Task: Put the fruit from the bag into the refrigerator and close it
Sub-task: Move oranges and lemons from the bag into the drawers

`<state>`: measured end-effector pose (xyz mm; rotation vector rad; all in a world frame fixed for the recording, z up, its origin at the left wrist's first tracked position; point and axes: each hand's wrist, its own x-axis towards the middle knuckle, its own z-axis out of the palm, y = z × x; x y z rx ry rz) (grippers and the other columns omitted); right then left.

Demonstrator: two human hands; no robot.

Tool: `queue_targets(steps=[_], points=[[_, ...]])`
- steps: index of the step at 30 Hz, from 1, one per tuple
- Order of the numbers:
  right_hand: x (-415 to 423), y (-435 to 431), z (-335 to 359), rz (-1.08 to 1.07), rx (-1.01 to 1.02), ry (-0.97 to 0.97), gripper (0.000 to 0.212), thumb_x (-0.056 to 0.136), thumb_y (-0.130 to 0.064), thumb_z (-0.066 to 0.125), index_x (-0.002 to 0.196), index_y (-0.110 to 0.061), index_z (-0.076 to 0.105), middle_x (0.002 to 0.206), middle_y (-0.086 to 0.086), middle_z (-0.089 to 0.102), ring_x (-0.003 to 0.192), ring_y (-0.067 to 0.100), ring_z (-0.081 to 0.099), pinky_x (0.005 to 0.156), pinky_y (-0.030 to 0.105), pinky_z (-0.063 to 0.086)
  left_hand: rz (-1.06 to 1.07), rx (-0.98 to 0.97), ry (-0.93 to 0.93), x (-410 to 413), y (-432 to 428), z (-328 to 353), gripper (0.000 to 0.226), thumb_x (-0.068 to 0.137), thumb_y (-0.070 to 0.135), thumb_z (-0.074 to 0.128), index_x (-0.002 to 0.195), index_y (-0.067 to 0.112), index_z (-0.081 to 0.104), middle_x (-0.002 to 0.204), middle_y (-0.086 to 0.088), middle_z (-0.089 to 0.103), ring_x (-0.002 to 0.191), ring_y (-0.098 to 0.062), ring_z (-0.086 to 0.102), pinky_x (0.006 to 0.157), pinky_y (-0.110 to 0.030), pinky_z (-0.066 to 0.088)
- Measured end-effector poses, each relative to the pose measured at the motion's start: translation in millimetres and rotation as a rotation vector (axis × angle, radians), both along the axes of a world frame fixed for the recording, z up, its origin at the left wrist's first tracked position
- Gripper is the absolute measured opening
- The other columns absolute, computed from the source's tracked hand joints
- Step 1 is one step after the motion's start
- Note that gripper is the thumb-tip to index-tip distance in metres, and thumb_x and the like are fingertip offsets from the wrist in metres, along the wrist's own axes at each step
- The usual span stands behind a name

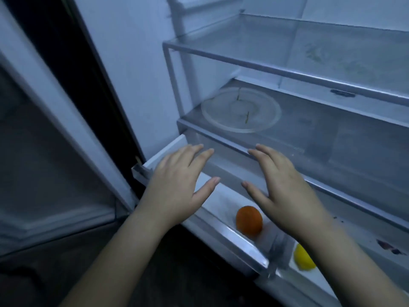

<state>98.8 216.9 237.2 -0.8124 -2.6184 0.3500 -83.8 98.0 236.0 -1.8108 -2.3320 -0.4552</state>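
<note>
Both my hands are over the low drawer [232, 233] of the refrigerator [137, 63], palms down, holding nothing. My left hand [177, 185] is spread flat with fingers straight and thumb out to the right, above the drawer's left end. My right hand [285, 189] is the same, fingers straight, thumb out to the left, and its fingertips [254, 151] are at the front edge of the glass shelf [221, 138] just above the drawer; I can't tell if they touch it. The hands are apart with a gap between the 2 thumbs. The drawer sticks out from the fridge body, with white walls and a shiny front rim. There are 2 fruits in it: 1 orange [249, 221] on the drawer floor near the front rim, just below my right thumb, and 1 yellow lemon [303, 258] further right, partly hidden by my right forearm. There is a blurred upright bit between them, and I can't tell if it's a divider or a joint of 2 drawers. A round clear glass plate [241, 111] lies flat on the shelf above the drawer. The upper glass shelf [287, 72] is higher. The fridge door [44, 140] stands open at left. A dark stain [387, 249] is at far right.
</note>
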Motion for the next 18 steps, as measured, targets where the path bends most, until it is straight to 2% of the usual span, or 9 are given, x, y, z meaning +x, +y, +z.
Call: queue_targets(steps=[4,8,14,18], points=[[-26,-27,1,0.106,0.014,0.013,0.061,0.089,-0.052,0.043,0.139,-0.017,0.039,0.145,0.001,0.036,0.134,0.015,0.03,0.107,0.026,0.024,0.098,0.018,-0.012,-13,-45,8,0.059,0.091,0.057,0.032,0.136,0.022,0.046,0.137,0.002,0.048,0.128,-0.016,0.041,0.102,-0.031,0.029],[-58,-66,16,0.207,0.037,0.055,0.057,0.089,-0.048,0.045,0.137,-0.017,0.041,0.142,-0.001,0.04,0.132,0.015,0.034,0.106,0.027,0.028,0.158,0.057,0.01,-27,-96,22,0.059,0.091,0.058,0.03,0.136,0.023,0.045,0.138,0.004,0.047,0.129,-0.014,0.038,0.103,-0.028,0.026],[-116,-147,39,0.345,0.077,0.073,0.054,0.086,-0.038,0.054,0.134,-0.014,0.046,0.137,0.0,0.047,0.125,0.015,0.041,0.1,0.011,0.019,0.27,0.087,0.022,-58,-188,34,0.058,0.09,0.057,0.033,0.138,0.025,0.043,0.141,0.004,0.046,0.131,-0.016,0.039,0.104,-0.031,0.03],[-161,-221,47,0.452,0.108,0.038,0.057,0.086,-0.043,0.049,0.136,-0.016,0.044,0.139,0.0,0.046,0.125,0.018,0.045,0.1,0.022,0.033,0.364,0.086,0.04,-83,-270,36,0.058,0.091,0.057,0.034,0.139,0.026,0.042,0.14,0.004,0.047,0.129,-0.016,0.04,0.103,-0.029,0.03]])
